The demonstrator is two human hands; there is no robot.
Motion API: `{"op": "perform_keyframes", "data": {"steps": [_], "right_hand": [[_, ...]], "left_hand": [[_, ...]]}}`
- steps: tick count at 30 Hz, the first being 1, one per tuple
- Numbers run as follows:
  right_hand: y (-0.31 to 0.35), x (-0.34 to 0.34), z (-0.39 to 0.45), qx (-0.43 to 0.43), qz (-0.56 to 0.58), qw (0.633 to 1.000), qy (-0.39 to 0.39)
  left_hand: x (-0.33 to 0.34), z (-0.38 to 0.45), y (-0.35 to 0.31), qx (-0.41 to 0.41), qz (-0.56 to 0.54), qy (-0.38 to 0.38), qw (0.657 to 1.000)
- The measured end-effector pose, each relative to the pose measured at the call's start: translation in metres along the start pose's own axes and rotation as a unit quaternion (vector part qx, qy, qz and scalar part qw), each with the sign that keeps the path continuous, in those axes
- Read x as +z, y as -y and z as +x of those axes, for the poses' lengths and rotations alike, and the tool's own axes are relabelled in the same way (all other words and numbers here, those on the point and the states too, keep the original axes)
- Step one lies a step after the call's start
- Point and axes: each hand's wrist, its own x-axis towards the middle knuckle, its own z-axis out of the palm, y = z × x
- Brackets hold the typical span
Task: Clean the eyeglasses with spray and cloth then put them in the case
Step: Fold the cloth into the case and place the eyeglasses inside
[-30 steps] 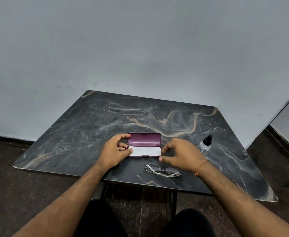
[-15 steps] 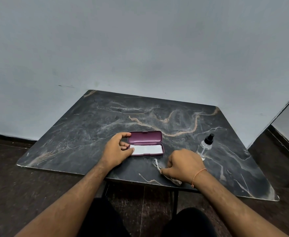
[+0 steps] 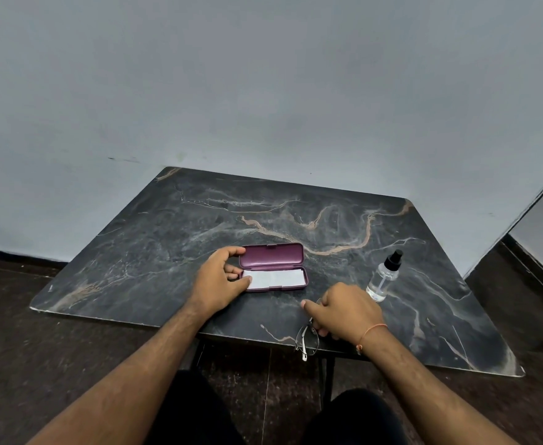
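A maroon glasses case (image 3: 271,256) lies open on the dark marble table (image 3: 154,239), with a white cloth (image 3: 276,279) folded in its lower half. My left hand (image 3: 220,281) grips the case's left end, thumb on the cloth's corner. My right hand (image 3: 344,311) holds thin-framed eyeglasses (image 3: 307,339) lifted at the table's near edge; one lens hangs below my fingers and the other lens is hidden by my hand. A clear spray bottle (image 3: 384,277) with a black cap stands upright just right of my right hand.
The table backs against a pale wall (image 3: 263,91). Its near edge runs just under my right hand, with dark floor (image 3: 22,364) below. A mirror or panel edge (image 3: 540,220) leans at the far right. My knees sit beneath the table's front.
My right hand moved from beside the case to the eyeglasses, closed on them and lifted them from the tabletop, turning them on end. My left hand stayed on the case.
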Motion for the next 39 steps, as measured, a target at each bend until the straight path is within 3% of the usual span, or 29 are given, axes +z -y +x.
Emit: {"op": "perform_keyframes", "data": {"steps": [4, 10, 14, 21, 27, 33, 39], "right_hand": [[-0.009, -0.019, -0.001, -0.071, -0.092, 0.993, -0.031], [-0.014, -0.039, 0.006, -0.307, -0.175, 0.933, 0.064], [-0.011, -0.036, 0.018, -0.347, -0.211, 0.908, 0.1], [-0.011, -0.032, 0.024, -0.389, -0.188, 0.898, 0.077], [-0.021, -0.027, 0.027, -0.385, -0.115, 0.914, 0.051], [-0.015, -0.037, 0.035, -0.321, -0.028, 0.947, -0.002], [0.012, -0.036, 0.051, -0.217, -0.065, 0.97, -0.093]], "left_hand": [[0.001, 0.001, 0.003, 0.005, 0.004, 0.0, 1.0], [0.001, 0.002, 0.008, 0.012, -0.005, 0.002, 1.0], [0.003, 0.003, 0.01, 0.002, -0.028, 0.012, 1.0], [0.0, 0.002, 0.009, 0.041, 0.006, 0.062, 0.997], [0.001, 0.001, 0.008, 0.058, 0.021, 0.063, 0.996], [0.001, -0.003, 0.001, 0.083, 0.027, 0.065, 0.994], [0.0, -0.008, -0.007, 0.116, 0.059, 0.06, 0.99]]}}
